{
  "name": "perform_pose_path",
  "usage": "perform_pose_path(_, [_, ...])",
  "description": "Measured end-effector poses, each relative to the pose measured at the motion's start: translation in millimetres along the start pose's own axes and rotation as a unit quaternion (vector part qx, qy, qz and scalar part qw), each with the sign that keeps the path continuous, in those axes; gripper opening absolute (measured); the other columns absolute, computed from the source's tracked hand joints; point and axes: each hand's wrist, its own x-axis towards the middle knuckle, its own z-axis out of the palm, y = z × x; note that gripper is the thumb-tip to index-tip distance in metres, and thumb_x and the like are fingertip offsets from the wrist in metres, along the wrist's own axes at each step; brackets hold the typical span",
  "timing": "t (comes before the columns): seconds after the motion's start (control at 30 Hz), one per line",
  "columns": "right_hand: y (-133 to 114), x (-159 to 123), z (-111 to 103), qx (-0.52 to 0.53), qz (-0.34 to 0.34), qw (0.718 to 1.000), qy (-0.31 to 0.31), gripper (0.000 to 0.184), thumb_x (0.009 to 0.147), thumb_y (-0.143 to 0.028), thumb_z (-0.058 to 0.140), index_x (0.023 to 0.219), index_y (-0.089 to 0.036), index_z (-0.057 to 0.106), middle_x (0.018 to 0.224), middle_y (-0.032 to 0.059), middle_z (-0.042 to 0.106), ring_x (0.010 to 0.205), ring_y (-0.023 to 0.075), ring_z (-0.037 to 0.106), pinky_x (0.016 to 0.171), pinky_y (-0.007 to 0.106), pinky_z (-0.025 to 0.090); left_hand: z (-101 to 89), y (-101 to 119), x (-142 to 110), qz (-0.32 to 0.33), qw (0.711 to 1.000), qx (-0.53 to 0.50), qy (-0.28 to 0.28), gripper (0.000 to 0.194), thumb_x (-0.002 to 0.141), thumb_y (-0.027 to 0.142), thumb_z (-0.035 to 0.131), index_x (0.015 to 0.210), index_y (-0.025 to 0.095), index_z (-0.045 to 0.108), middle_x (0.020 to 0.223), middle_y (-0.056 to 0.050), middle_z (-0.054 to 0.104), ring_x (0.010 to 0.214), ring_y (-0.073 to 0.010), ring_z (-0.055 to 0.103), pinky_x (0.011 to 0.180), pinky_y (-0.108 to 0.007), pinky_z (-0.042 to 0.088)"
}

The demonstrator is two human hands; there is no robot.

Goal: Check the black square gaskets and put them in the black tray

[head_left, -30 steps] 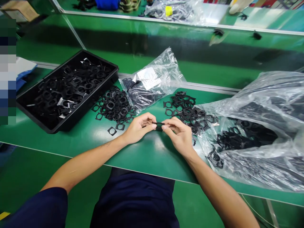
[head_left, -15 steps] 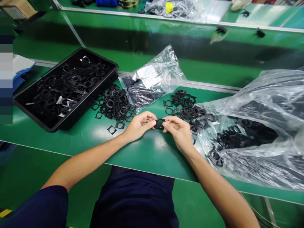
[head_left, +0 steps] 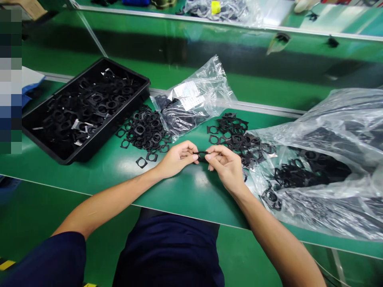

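Between my two hands is a small black plastic ring frame (head_left: 202,156), seen nearly edge-on above the green table (head_left: 179,195). My left hand (head_left: 180,158) pinches its left end between thumb and fingers. The right end is pinched by my right hand (head_left: 225,162). Behind my left hand lies a pile of black square frames with round holes (head_left: 146,127), two of them loose at the near side. Another pile of black frame parts (head_left: 235,133) spreads out behind my right hand.
A black tray (head_left: 101,149) full of similar parts stands at the left. A labelled clear bag (head_left: 206,85) with black parts lies at the back. On the right, a large open plastic bag (head_left: 326,123) spills black parts. A metal-edged shelf (head_left: 167,15) runs above.
The ring frame has tilted between my fingers, from showing its opening to nearly edge-on. Both hands keep their pinch in about the same place.
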Motion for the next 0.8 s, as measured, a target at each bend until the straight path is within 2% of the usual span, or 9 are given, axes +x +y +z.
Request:
perform_pose_path(0.23, [-1.9, 1.4, 1.4, 0.027, 0.016, 0.999, 0.007, 0.037, 0.072, -0.049, 0.085, 0.084, -0.020, 0.064, 0.067, -0.0038, 0.059, 0.053, 0.0098, 0.056, 0.056, 0.026, 0.052, 0.9, -0.1, -0.7, 0.003, 1.000, 0.007, 0.012, 0.032, 0.083, 0.042, 0.076, 0.091, 0.016, 0.059, 0.074, 0.001, 0.063, 0.070, -0.0110, 0.067, 0.072, -0.023, 0.052])
perform_pose_path(0.47, [0.6, 1.4, 1.6, 0.035, 0.025, 0.999, -0.008, 0.031, 0.077, -0.043, 0.082, 0.085, -0.020, 0.063, 0.073, -0.0032, 0.060, 0.056, 0.0094, 0.058, 0.061, 0.027, 0.053, 2.4, 4.6, -0.8, 0.021, 0.999, 0.025, 0.040, 0.028, 0.082, 0.039, 0.076, 0.090, 0.015, 0.062, 0.075, 0.000, 0.065, 0.070, -0.0116, 0.066, 0.069, -0.023, 0.051])
perform_pose_path(0.8, [-1.0, 0.3, 1.1, 0.042, 0.029, 0.998, -0.023, 0.035, 0.075, -0.044, 0.084, 0.085, -0.019, 0.062, 0.068, -0.0042, 0.058, 0.053, 0.0090, 0.057, 0.055, 0.024, 0.049, -0.5, 7.1, 0.5, 0.055, 0.997, 0.044, 0.042, 0.029, 0.082, 0.041, 0.076, 0.087, 0.015, 0.064, 0.068, 0.002, 0.061, 0.063, -0.0097, 0.061, 0.063, -0.022, 0.049])
